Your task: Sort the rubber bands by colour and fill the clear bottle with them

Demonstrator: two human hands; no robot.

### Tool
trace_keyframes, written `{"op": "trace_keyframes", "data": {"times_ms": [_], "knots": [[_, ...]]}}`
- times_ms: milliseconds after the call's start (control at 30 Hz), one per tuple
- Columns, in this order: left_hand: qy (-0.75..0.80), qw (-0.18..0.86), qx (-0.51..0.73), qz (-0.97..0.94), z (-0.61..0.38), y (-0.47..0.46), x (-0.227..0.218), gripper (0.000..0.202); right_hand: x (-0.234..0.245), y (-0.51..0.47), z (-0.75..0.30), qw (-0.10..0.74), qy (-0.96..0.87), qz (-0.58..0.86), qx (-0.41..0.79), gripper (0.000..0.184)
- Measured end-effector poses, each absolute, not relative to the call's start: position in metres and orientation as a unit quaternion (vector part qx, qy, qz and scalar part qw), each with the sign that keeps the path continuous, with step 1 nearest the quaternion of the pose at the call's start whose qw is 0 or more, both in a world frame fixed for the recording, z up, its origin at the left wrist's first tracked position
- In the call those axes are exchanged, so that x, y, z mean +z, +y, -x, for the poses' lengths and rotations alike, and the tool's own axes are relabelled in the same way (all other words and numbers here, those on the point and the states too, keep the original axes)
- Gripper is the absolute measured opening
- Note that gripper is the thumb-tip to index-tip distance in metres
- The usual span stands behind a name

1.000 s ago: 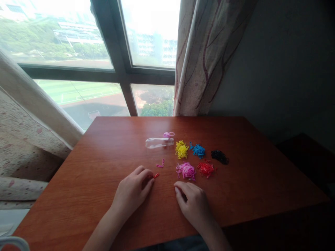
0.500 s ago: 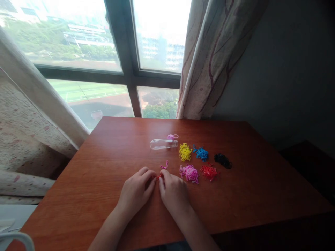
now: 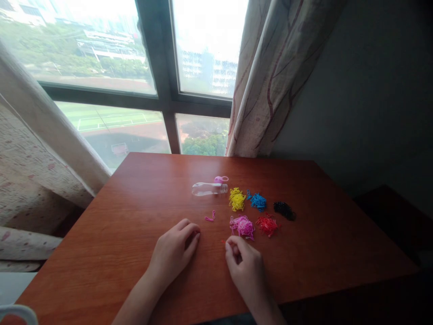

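Observation:
My left hand [image 3: 176, 246] rests on the table with thumb and fingers pinched together. Whatever it grips, if anything, is too small to make out. My right hand [image 3: 245, 259] is also pinched, a short gap to the right, with a tiny red tip of a plastic stitch marker [image 3: 223, 241] showing at its fingertips. Just beyond it lies a pile of pink stitch markers [image 3: 242, 226], with red ones [image 3: 268, 225] to the right. Two loose pink pieces [image 3: 209, 219] lie beyond and between my hands.
Farther back are piles of yellow [image 3: 237, 200], blue [image 3: 259, 201] and black markers [image 3: 284, 210]. A clear bottle [image 3: 208, 189] lies on its side, with a pink loop-handled cap [image 3: 221, 179] behind it. The brown table [image 3: 101, 243] meets a window with curtains [image 3: 267, 90].
My hands have come apart. The right hand moved right and slightly toward me, while the left stayed nearly in place. The red piece between them earlier is now mostly hidden.

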State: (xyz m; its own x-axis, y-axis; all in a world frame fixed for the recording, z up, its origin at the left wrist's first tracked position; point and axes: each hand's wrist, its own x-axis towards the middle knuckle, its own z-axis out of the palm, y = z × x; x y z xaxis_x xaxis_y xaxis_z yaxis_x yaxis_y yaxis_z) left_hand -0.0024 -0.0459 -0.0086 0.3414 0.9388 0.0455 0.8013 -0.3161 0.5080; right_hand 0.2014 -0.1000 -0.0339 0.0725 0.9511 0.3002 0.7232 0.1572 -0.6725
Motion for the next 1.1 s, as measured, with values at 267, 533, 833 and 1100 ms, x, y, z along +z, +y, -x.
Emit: {"op": "trace_keyframes", "data": {"times_ms": [267, 533, 833, 1100], "knots": [[0.550, 0.192, 0.165, -0.796, 0.003, -0.046, -0.008, 0.021, -0.035, -0.098, -0.318, 0.368, -0.544, 0.753, 0.037, 0.033], [0.553, 0.191, 0.167, -0.794, 0.003, -0.045, -0.009, 0.021, -0.043, -0.091, -0.340, 0.356, -0.527, 0.769, 0.066, 0.040], [0.554, 0.186, 0.166, -0.794, 0.003, -0.045, -0.010, 0.020, -0.040, -0.103, -0.302, 0.399, -0.530, 0.743, 0.089, 0.033], [0.568, 0.175, 0.157, -0.788, -0.008, -0.037, -0.007, 0.017, -0.040, -0.111, -0.231, 0.360, -0.721, 0.576, 0.137, 0.019]]}}
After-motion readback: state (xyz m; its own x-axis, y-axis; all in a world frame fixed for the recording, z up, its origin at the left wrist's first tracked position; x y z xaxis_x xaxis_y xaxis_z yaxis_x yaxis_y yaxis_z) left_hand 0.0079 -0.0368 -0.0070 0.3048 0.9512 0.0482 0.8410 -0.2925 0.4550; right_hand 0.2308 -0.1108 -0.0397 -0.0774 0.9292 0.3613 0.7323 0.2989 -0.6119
